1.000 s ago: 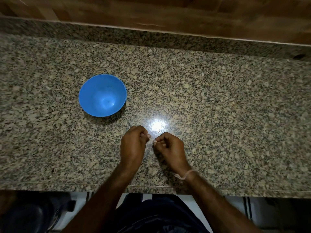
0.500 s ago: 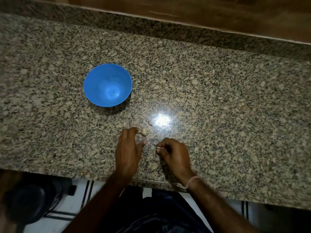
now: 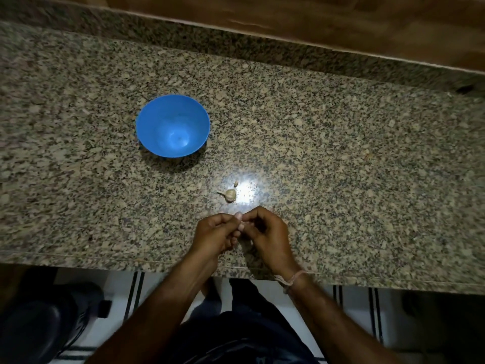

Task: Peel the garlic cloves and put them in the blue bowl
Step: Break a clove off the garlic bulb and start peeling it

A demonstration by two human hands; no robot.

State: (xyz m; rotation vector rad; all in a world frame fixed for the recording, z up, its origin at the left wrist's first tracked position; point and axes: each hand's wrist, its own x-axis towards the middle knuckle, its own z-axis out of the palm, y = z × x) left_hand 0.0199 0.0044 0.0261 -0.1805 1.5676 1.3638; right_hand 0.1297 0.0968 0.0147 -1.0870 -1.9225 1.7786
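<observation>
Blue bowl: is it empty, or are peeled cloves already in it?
Empty: the blue bowl stands upright, its inside bare apart from glare. The garlic pieces lie outside it on the counter.

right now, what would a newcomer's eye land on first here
The bright blue bowl, seemingly empty, stands out on the speckled granite countertop, left of centre. Nearer the person, a garlic bulb remnant and a loose garlic clove lie beside a white glare spot. At the front edge, the left hand and right hand meet fingertip to fingertip; whatever they pinch is hidden.
</observation>
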